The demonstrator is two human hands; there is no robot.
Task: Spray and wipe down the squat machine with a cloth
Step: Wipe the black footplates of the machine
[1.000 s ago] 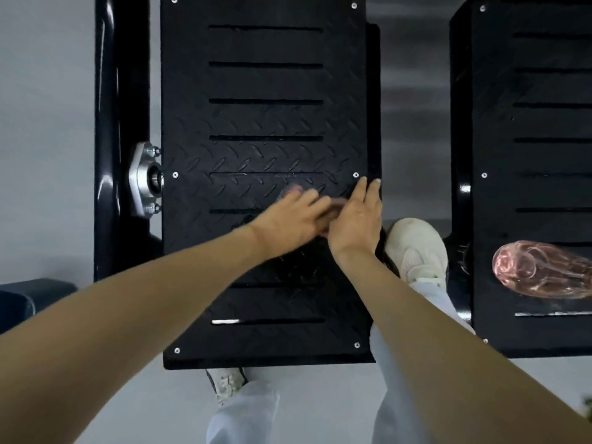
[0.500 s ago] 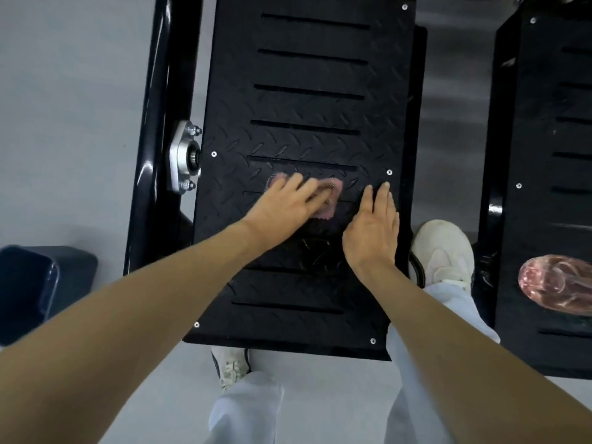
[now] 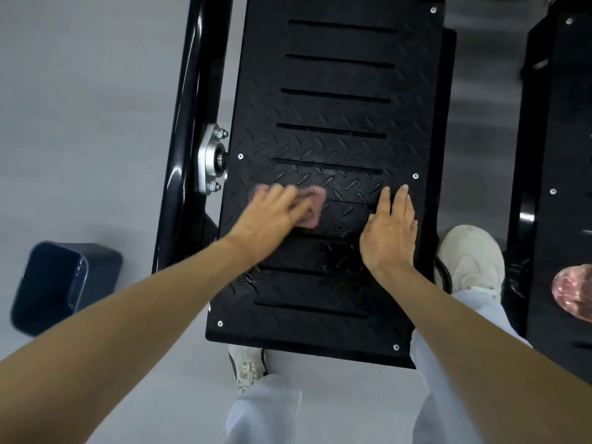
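The left hand (image 3: 272, 216) presses a pink cloth (image 3: 312, 208) flat, mid-footplate (image 3: 336, 107); the right hand (image 3: 389, 229) lies flat, fingers spread, holding nothing, near the plate's right edge; the dark bin (image 3: 64, 283) sits on the floor, contents indiscernible.

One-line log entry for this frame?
phase: wiping | left hand: pressing pink cloth on footplate | right hand: flat, empty | bottle: right plate

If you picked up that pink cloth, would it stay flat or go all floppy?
Probably floppy: the pink cloth looks bunched and crumpled under the left hand, not flat like a board. It likely weighs little, since it seems thin. It may be damp and cling a bit, because the black footplate shines wet near the right hand.
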